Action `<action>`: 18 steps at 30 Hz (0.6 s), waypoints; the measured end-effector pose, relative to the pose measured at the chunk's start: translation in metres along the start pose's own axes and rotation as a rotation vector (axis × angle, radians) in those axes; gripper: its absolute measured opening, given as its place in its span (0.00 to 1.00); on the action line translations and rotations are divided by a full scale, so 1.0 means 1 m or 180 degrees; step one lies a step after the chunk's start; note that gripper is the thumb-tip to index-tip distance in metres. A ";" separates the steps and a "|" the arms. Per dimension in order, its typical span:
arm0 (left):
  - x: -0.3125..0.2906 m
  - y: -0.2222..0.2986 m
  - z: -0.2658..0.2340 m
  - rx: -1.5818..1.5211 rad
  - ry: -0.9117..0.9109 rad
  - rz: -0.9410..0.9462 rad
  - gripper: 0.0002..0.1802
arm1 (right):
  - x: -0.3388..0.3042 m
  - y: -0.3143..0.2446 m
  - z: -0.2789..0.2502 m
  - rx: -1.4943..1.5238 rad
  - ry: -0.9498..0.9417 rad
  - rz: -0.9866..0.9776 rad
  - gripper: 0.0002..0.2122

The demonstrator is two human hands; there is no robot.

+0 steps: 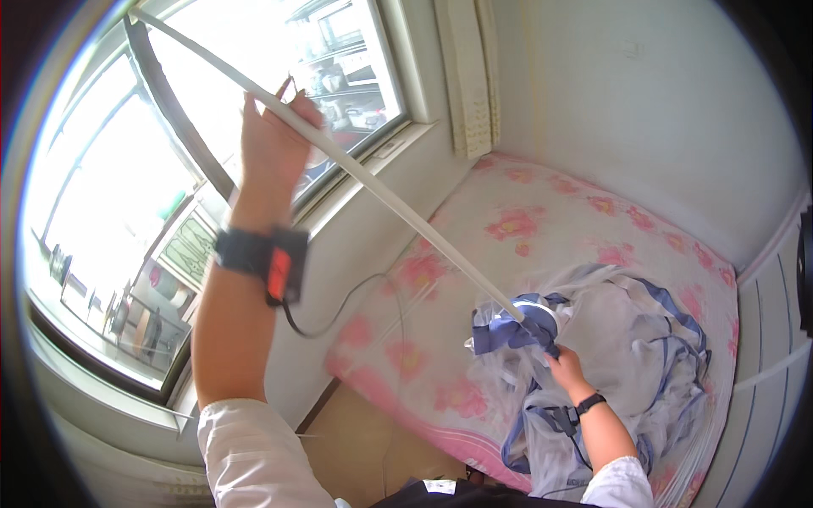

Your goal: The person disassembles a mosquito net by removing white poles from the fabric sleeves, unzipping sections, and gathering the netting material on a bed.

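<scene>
A long white pole (385, 196) slants across the view, from the window at upper left down to a bundle of netting on the bed. My left hand (278, 135) is raised in front of the window with its fingers bent around the pole's upper part; motion blurs it slightly. Over the bed, my right hand (566, 370) is closed on blue fabric (508, 333) gathered at the pole's lower end. That fabric edges a sheer white mosquito net (618, 339), which lies crumpled on the bed. The right fingertips are partly hidden by the cloth.
The bed (517, 222) has a pink floral cover. Along the left runs a bright window (224, 182) with a dark frame, and a pale curtain (468, 76) hangs in the corner. Cables trail from straps on both wrists. A striped pale surface (766, 406) stands at right.
</scene>
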State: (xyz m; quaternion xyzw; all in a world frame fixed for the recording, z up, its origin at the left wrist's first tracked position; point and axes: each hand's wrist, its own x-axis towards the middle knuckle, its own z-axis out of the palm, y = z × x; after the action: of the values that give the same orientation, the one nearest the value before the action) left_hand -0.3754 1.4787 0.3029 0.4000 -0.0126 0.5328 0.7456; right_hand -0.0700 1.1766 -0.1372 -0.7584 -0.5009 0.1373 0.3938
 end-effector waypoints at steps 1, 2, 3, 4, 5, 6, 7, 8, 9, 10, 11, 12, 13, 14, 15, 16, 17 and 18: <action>-0.017 -0.025 0.008 0.0193 -0.0228 -0.0085 0.24 | -0.002 -0.007 -0.001 0.0181 0.0087 0.0149 0.10; -0.033 -0.046 0.015 0.0829 -0.0321 -0.0036 0.22 | 0.001 -0.014 -0.003 0.0193 -0.0087 0.0401 0.13; -0.045 -0.059 0.023 0.0707 -0.0344 -0.0122 0.20 | -0.002 -0.022 -0.005 0.0295 -0.0084 0.0271 0.13; -0.053 -0.060 0.028 0.0585 -0.0170 -0.0029 0.19 | 0.000 -0.029 -0.010 0.0115 -0.0207 0.0089 0.17; -0.058 -0.061 0.033 0.0380 -0.0196 -0.0030 0.18 | 0.001 -0.034 -0.016 -0.0176 -0.0264 0.0040 0.22; -0.053 -0.057 0.036 0.0369 0.0028 0.0254 0.18 | -0.002 -0.039 -0.022 -0.0330 -0.0256 -0.0156 0.27; -0.045 -0.048 0.038 0.0290 0.0129 0.0406 0.18 | -0.006 -0.043 -0.027 -0.0685 -0.0211 -0.0046 0.33; -0.034 -0.033 0.036 0.0328 -0.0109 0.0548 0.14 | -0.009 -0.044 -0.036 -0.0498 -0.0303 -0.0054 0.37; -0.018 -0.014 0.035 0.0654 -0.0004 0.0881 0.13 | -0.013 -0.043 -0.046 -0.0481 -0.0381 0.0059 0.37; 0.003 0.012 0.036 0.1244 0.0542 0.1243 0.11 | -0.021 -0.041 -0.053 -0.0442 -0.0378 -0.0018 0.37; 0.013 0.043 0.034 0.4060 0.0235 0.2146 0.09 | -0.030 -0.037 -0.059 -0.0398 -0.0237 -0.0217 0.37; 0.023 0.074 0.034 0.6084 0.0261 0.3508 0.09 | -0.041 -0.032 -0.067 -0.0403 -0.0318 -0.0095 0.37; 0.037 0.111 0.042 0.4320 -0.0532 0.2616 0.12 | -0.054 -0.025 -0.074 -0.0378 -0.0407 -0.0013 0.37; 0.049 0.146 0.053 0.2922 -0.0649 0.1943 0.16 | -0.066 -0.018 -0.080 -0.0419 -0.0475 0.0078 0.37; 0.056 0.175 0.062 0.3500 -0.0765 0.2281 0.16 | -0.076 -0.012 -0.084 -0.0542 -0.0511 0.0277 0.37; 0.059 0.202 0.075 0.4484 -0.0840 0.2998 0.16 | -0.087 -0.007 -0.087 -0.0605 -0.0631 0.0431 0.35; 0.059 0.227 0.093 0.5927 -0.1138 0.3584 0.16 | -0.095 -0.002 -0.088 -0.0462 -0.0668 0.0364 0.35; 0.055 0.246 0.113 0.6844 -0.1347 0.3961 0.16 | -0.101 0.000 -0.087 -0.0417 -0.0768 0.0462 0.34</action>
State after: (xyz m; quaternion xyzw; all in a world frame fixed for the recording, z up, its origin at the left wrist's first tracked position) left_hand -0.5033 1.4809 0.5474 0.8072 0.1217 0.4599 -0.3495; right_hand -0.0639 1.0484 -0.0991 -0.7947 -0.4963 0.2226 0.2694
